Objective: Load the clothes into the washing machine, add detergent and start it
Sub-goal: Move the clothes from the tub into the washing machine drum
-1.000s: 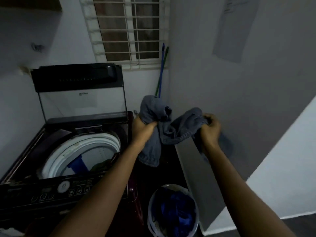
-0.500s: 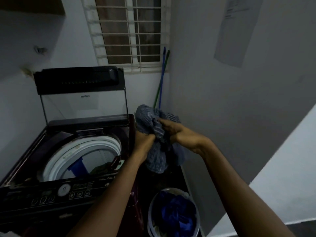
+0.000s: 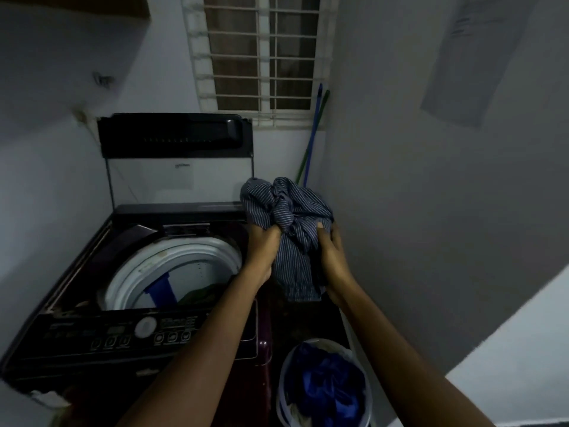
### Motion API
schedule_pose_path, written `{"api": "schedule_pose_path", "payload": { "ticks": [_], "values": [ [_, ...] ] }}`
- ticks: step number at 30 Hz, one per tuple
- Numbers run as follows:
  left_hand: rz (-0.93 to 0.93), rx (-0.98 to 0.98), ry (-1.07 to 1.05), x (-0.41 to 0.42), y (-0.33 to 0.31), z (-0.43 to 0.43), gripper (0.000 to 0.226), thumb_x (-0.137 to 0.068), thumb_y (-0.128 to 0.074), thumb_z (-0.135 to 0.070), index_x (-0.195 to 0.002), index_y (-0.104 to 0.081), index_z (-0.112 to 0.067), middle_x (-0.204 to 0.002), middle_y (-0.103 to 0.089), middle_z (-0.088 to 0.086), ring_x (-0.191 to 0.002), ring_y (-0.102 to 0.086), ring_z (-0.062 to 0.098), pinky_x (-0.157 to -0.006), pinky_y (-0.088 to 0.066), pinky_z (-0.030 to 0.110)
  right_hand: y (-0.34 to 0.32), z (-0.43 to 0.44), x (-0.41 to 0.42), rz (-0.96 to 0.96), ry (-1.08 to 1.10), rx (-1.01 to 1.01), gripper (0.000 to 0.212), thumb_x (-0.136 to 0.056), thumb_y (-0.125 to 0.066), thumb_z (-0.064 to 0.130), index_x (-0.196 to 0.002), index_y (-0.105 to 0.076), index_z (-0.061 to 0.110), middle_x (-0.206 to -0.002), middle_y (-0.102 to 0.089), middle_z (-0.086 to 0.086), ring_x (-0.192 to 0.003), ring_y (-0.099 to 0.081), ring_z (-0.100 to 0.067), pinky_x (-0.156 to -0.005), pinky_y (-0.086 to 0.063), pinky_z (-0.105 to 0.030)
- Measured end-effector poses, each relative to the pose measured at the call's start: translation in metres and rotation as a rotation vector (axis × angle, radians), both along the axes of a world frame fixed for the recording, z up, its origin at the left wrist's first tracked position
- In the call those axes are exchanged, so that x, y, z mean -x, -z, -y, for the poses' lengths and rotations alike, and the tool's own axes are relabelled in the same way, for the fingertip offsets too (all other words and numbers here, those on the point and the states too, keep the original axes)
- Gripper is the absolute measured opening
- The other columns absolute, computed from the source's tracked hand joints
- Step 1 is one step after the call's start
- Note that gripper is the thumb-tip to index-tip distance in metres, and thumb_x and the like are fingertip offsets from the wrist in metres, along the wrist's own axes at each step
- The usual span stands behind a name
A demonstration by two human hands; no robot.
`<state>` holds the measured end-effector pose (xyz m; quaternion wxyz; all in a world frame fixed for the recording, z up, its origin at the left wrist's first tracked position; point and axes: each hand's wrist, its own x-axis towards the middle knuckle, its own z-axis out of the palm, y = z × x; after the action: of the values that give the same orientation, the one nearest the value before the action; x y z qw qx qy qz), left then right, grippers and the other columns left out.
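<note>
Both hands are up at centre frame, bunching a blue pinstriped shirt [image 3: 288, 223] into a ball: the left hand [image 3: 261, 245] grips a fistful of the fabric on its 9 o'clock side, the right hand [image 3: 331, 251] curls round the bundle from 3 o'clock, thumb pressed into the cloth, and a loose tail of the shirt hangs down between the two wrists. The bundle sits just to the 3 o'clock side of the top-loading washing machine [image 3: 129, 303], beside its right edge and not over the opening. The machine's lid [image 3: 174, 134] stands upright at 12 o'clock, and the white-rimmed drum [image 3: 172, 266] lies open at 9 o'clock of the hands, with a blue part and a dark green garment [image 3: 200, 295] showing low inside. The control panel [image 3: 129, 332] runs along the machine's near edge, with a round white dial among small buttons. Down at 6 o'clock, a white laundry basket [image 3: 363, 392] stands on the floor, deep blue clothes [image 3: 326, 389] piled in it. Two long handles [image 3: 312, 140], one blue and one green, lean in the corner by the barred window [image 3: 261, 57].
</note>
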<state>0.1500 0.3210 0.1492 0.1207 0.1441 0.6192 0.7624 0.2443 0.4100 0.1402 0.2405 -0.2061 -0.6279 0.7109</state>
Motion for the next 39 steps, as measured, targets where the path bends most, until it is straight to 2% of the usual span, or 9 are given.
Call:
{"api": "schedule_pose_path", "payload": {
  "ticks": [4, 9, 11, 13, 15, 24, 30, 34, 39],
  "values": [
    [-0.081, 0.12, 0.037, 0.017, -0.004, 0.032, 0.081, -0.073, -0.068, -0.038, -0.146, -0.036, -0.027, -0.14, -0.052, -0.002, -0.126, -0.052, 0.016, -0.109, -0.043, 0.046, -0.006, 0.032, 0.027, 0.029, -0.012, -0.081, 0.055, -0.101, -0.037, 0.046, -0.152, -0.023, 0.029, -0.145, -0.042, 0.007, -0.128, -0.045, -0.014, -0.102, -0.041, -0.032],
    [-0.069, 0.119, 0.322, 0.048, -0.007, 0.077, 0.089, -0.067, -0.079, -0.016, -0.142, -0.035, -0.033, -0.138, -0.056, 0.002, -0.123, -0.057, 0.018, -0.103, -0.049, 0.041, 0.009, 0.065, 0.063, 0.047, 0.012, -0.154, 0.043, -0.103, -0.039, 0.036, -0.145, -0.038, 0.028, -0.139, -0.05, 0.007, -0.123, -0.05, -0.012, -0.106, -0.042, -0.036],
    [0.038, -0.008, 0.382, 0.055, -0.009, 0.088, 0.071, -0.08, -0.076, -0.014, -0.14, -0.04, -0.028, -0.132, -0.061, 0.003, -0.115, -0.063, 0.016, -0.093, -0.054, 0.033, 0.021, 0.077, 0.075, 0.053, -0.002, -0.132, 0.043, -0.1, -0.042, 0.04, -0.142, -0.041, 0.033, -0.138, -0.053, 0.004, -0.123, -0.054, -0.015, -0.106, -0.044, -0.045],
    [0.126, -0.098, 0.321, 0.066, -0.008, 0.093, 0.051, -0.086, -0.067, -0.035, -0.133, -0.049, -0.028, -0.129, -0.065, 0.002, -0.113, -0.065, 0.014, -0.091, -0.055, 0.031, 0.031, 0.087, 0.09, 0.073, 0.0, -0.153, 0.045, -0.095, -0.043, 0.048, -0.139, -0.042, 0.038, -0.139, -0.053, 0.007, -0.124, -0.053, -0.014, -0.106, -0.043, -0.047],
    [0.171, -0.148, 0.229, 0.078, -0.003, 0.096, 0.053, -0.088, -0.064, -0.044, -0.135, -0.053, -0.022, -0.129, -0.066, 0.004, -0.114, -0.066, 0.018, -0.094, -0.054, 0.035, 0.034, 0.096, 0.103, 0.087, -0.006, -0.207, 0.046, -0.093, -0.042, 0.051, -0.138, -0.042, 0.04, -0.139, -0.052, 0.008, -0.126, -0.051, -0.012, -0.108, -0.041, -0.048],
    [0.159, -0.065, -0.022, 0.128, 0.027, 0.114, 0.034, -0.092, -0.065, -0.013, -0.126, -0.062, -0.013, -0.113, -0.073, 0.01, -0.103, -0.07, 0.027, -0.082, -0.058, 0.035, 0.05, 0.108, 0.156, 0.194, -0.133, -0.193, 0.058, -0.101, -0.042, 0.031, -0.149, -0.012, 0.017, -0.139, -0.042, 0.001, -0.118, -0.048, -0.017, -0.102, -0.038, -0.033],
    [0.149, -0.038, -0.103, 0.162, 0.032, 0.131, 0.032, -0.09, -0.067, -0.015, -0.122, -0.063, -0.012, -0.11, -0.073, 0.01, -0.099, -0.071, 0.028, -0.078, -0.059, 0.038, 0.057, 0.113, 0.194, 0.25, -0.205, -0.216, 0.024, -0.097, -0.047, 0.034, -0.12, -0.043, 0.028, -0.125, -0.057, 0.002, -0.108, -0.056, -0.019, -0.096, -0.043, -0.039],
    [0.162, -0.035, -0.123, 0.195, 0.04, 0.145, 0.031, -0.091, -0.068, -0.016, -0.121, -0.064, -0.014, -0.109, -0.074, 0.008, -0.098, -0.072, 0.027, -0.079, -0.059, 0.04, 0.063, 0.117, 0.227, 0.389, -0.147, -0.423, 0.028, -0.09, -0.052, 0.046, -0.113, -0.059, 0.031, -0.127, -0.046, 0.005, -0.12, -0.043, -0.018, -0.105, -0.032, -0.047],
    [0.167, 0.021, -0.055, 0.238, 0.055, 0.165, 0.032, -0.09, -0.069, -0.019, -0.122, -0.064, -0.017, -0.112, -0.073, 0.006, -0.099, -0.071, 0.025, -0.083, -0.059, 0.043, 0.07, 0.134, 0.26, 0.369, -0.142, -0.282, 0.011, -0.092, -0.058, 0.028, -0.098, -0.064, 0.021, -0.094, -0.066, 0.004, -0.091, -0.064, -0.018, -0.076, -0.051, -0.033]
  ]
}}
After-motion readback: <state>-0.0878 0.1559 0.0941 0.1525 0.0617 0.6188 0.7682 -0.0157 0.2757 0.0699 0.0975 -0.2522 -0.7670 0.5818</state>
